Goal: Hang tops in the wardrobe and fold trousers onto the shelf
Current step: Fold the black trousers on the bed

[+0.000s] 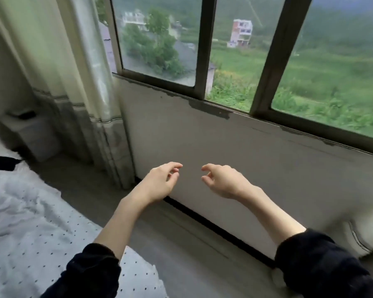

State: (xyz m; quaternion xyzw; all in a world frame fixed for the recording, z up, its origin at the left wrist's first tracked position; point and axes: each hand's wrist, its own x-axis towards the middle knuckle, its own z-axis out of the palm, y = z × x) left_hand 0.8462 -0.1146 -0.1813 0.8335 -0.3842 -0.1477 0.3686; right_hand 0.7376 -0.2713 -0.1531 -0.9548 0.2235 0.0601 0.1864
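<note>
My left hand (159, 181) and my right hand (223, 181) hover side by side in front of the white wall below the window, fingers loosely curled and apart, holding nothing. Both arms wear dark sleeves pushed up. A dark piece of cloth (0, 163) lies on the bed at the far left edge; I cannot tell what garment it is. No wardrobe, hanger or shelf is in view.
A bed with white dotted bedding (30, 222) fills the lower left. A pale curtain (80, 82) hangs left of the window (246, 50). A small white bedside unit (28, 134) stands in the corner. Grey floor (181, 254) runs between bed and wall. A blurred pale object (362, 231) sits at right.
</note>
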